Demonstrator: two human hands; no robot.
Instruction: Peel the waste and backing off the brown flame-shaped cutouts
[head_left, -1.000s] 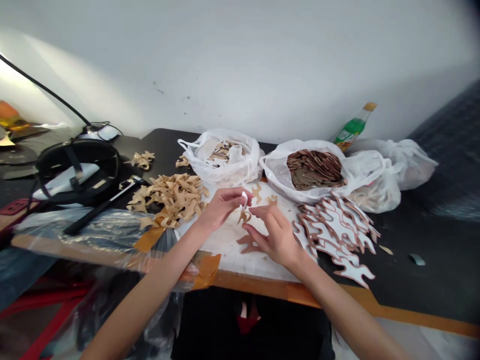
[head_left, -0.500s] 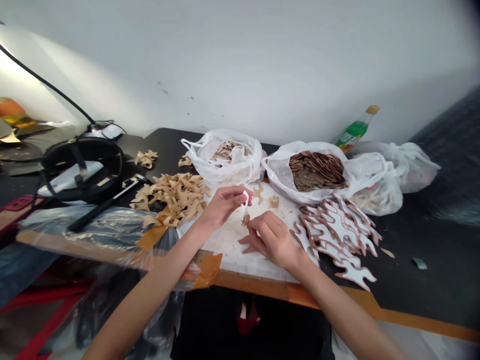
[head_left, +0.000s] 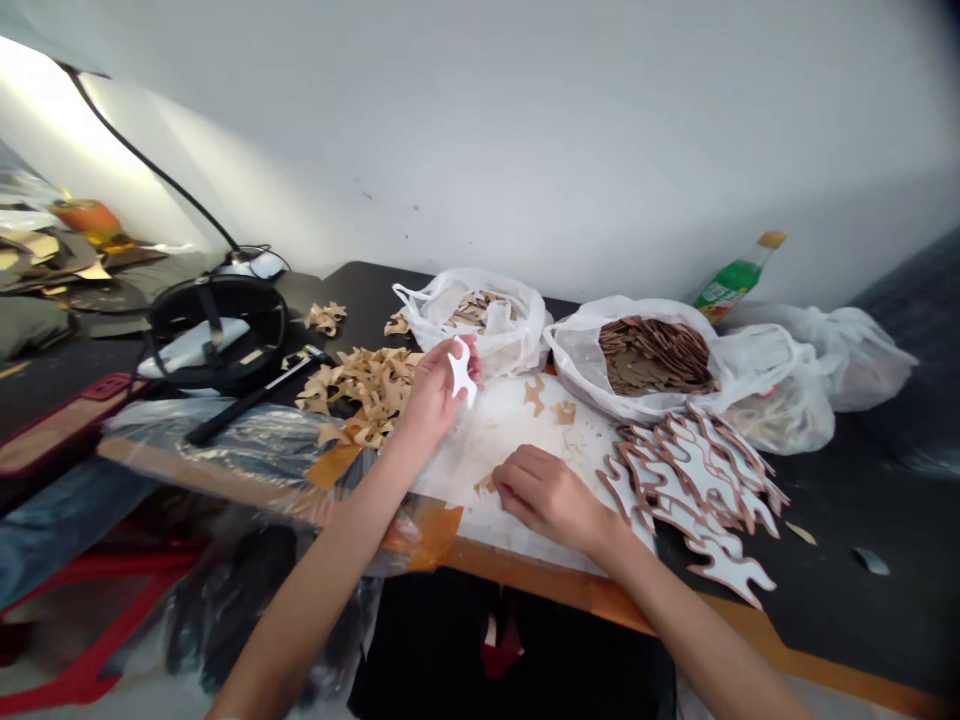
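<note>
Clearly, the left hand (head_left: 432, 398) pinches a white cutout (head_left: 460, 374) between thumb and fingers, raised just on the near side of a plastic bag of scraps (head_left: 516, 362). The right hand (head_left: 551, 498) has its fingers curled together beside a tan scrap (head_left: 484, 485), over white paper (head_left: 517, 425); whether it grips that scrap, I cannot tell. Left lies a tan pile (head_left: 367, 388); right, brown-edged white cutouts (head_left: 686, 480). Far right, a green bottle (head_left: 731, 281) leans on the wall (head_left: 570, 150).
</note>
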